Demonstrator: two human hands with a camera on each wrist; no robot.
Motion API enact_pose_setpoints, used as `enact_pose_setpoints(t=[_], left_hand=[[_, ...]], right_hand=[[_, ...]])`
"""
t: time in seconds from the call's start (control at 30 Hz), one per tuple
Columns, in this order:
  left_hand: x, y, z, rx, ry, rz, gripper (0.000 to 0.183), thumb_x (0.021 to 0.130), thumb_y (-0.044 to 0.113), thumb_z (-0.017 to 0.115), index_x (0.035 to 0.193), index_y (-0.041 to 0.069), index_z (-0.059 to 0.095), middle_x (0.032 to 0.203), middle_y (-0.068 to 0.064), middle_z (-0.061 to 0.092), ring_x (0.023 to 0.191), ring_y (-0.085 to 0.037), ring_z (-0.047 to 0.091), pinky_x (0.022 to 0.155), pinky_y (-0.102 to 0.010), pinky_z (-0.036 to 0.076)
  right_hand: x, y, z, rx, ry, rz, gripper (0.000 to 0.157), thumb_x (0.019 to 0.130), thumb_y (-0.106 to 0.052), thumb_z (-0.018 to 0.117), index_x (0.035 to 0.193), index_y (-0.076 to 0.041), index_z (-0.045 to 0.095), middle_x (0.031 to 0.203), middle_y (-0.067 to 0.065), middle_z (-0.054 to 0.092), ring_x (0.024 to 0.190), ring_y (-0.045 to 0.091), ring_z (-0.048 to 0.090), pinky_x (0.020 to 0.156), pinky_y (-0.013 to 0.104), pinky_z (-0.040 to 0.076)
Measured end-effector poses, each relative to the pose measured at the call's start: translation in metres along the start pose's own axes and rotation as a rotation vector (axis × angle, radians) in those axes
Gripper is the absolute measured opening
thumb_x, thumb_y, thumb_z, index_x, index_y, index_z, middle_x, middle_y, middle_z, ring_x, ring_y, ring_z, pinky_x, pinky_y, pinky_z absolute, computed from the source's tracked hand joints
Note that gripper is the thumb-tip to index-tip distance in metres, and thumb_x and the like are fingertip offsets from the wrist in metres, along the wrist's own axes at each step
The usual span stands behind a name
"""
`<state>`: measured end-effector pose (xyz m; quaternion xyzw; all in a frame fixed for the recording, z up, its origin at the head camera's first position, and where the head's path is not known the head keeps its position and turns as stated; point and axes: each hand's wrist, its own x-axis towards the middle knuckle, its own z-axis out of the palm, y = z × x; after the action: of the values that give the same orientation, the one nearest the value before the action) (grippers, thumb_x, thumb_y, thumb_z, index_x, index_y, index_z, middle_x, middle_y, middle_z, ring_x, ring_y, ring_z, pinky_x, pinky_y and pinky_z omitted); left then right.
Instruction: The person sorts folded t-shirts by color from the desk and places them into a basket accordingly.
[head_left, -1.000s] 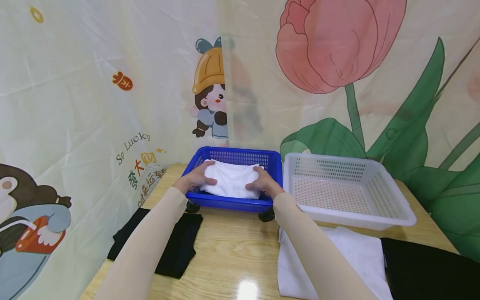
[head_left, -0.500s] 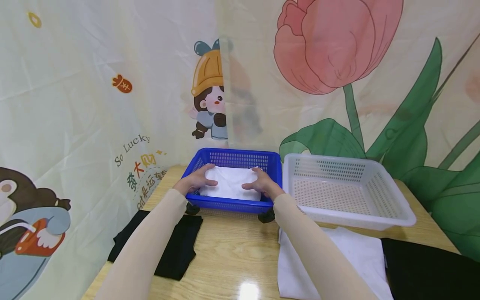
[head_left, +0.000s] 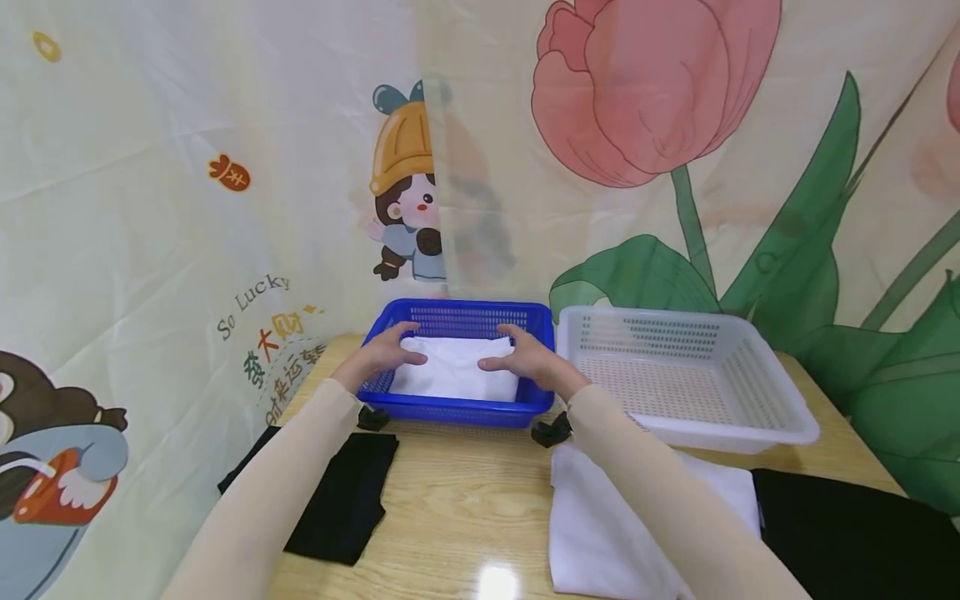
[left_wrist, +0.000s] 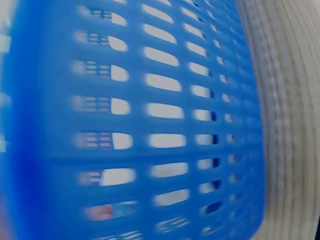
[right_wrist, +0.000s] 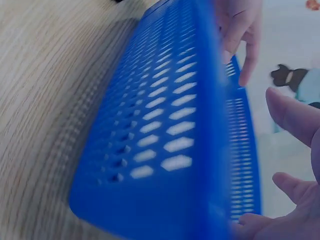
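A folded white garment lies inside the blue perforated basket in the head view. Over the basket's left side is my left hand, its fingers and thumb spread beside the garment's left edge. My right hand is over the right side, fingers apart and thumb pointing inward, holding nothing. In the right wrist view the right hand shows loose fingers past the basket's rim, with the left hand farther off. The basket's slotted wall fills the left wrist view, with white cloth showing through the slots.
A white perforated basket stands right of the blue one. Folded black clothing lies on the wooden table at left. At the right front are a white folded garment and a black one. A printed curtain hangs behind.
Both hands have let go of the white garment, which now lies lower and flatter in the blue basket. The right hand has drawn slightly away from it. The head view has shifted slightly right.
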<state>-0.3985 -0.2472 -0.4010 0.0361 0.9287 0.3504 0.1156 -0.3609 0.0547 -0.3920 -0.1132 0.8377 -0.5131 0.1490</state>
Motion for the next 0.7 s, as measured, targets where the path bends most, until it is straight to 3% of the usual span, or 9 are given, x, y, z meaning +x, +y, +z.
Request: enact_pose_setpoints(t=[0.13,0.33,0.7], left_hand=[[-0.012,0.009,-0.007,-0.023,0.021,0.055,0.081,0.101,0.027,0.074,0.167,0.013,0.03,0.173,-0.025,0.023,0.158,-0.049,0.023,0.122,-0.067,0.029],[-0.032,0.02,-0.01,-0.115,0.01,0.165,0.078,0.102,0.027,0.075,0.165,0.014,0.032,0.17,-0.025,0.029,0.155,-0.048,0.031,0.12,-0.064,0.035],[-0.088,0.062,0.008,-0.248,-0.014,0.347,0.066,0.102,0.023,0.074,0.16,0.022,0.042,0.157,-0.015,0.049,0.143,-0.039,0.052,0.111,-0.059,0.049]], right_hand=[[-0.018,-0.01,-0.017,-0.004,-0.032,-0.044,0.091,0.096,-0.031,0.081,0.168,-0.013,0.028,0.175,0.02,0.019,0.16,0.043,0.019,0.126,0.062,0.025],[-0.052,-0.017,-0.046,0.002,-0.042,-0.066,0.091,0.096,-0.034,0.081,0.168,-0.02,0.027,0.174,0.02,0.021,0.154,0.045,0.034,0.122,0.064,0.032],[-0.138,-0.01,-0.092,0.024,-0.026,-0.149,0.092,0.097,-0.035,0.08,0.169,-0.024,0.023,0.174,0.018,0.022,0.153,0.047,0.037,0.114,0.066,0.043]])
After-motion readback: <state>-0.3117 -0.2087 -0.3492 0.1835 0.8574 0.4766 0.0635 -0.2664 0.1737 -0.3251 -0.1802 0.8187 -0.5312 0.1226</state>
